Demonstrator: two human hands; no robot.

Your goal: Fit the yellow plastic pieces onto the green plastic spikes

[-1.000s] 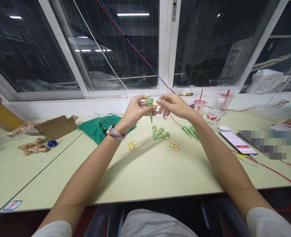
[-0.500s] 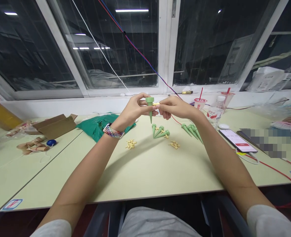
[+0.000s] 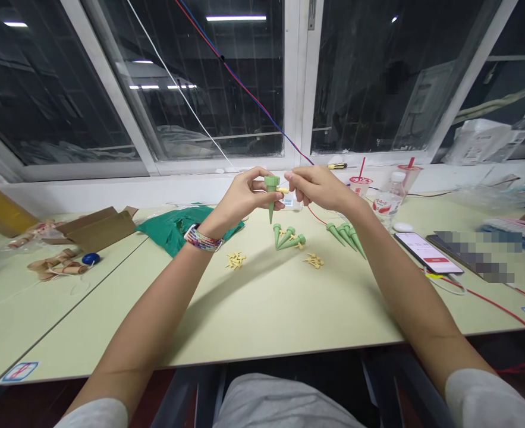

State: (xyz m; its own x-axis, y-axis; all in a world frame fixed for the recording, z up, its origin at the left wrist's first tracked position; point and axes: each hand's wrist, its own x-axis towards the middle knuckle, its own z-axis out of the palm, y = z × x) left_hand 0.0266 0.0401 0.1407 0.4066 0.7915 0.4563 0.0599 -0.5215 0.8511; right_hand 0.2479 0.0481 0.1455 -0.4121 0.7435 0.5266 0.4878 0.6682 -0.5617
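My left hand [image 3: 247, 193] is closed on a green plant watering spike [image 3: 271, 184], held upright with its point down. From the spike's side a small yellow valve [image 3: 283, 191] sticks out to the right. Just right of that valve is my right hand [image 3: 314, 187], its fingers curled together; whether anything is in them is hidden. On the table below lie several green spikes with yellow valves [image 3: 286, 236]. More green spikes [image 3: 343, 233] lie near my right forearm. One small pile of yellow pieces [image 3: 235, 260] is at the left, another yellow pile [image 3: 313, 260] at the right.
A green plastic bag [image 3: 173, 229] and an open cardboard box [image 3: 97, 229] are at the left. To the right stand drink cups [image 3: 361, 185] and a bottle [image 3: 393, 193], with a phone [image 3: 427, 252] in front. A red cable [image 3: 498, 304] crosses the table's right side.
My right hand has let go of the yellow valve and drawn slightly up and right. The spike stays in my left hand, with the valve in its side.
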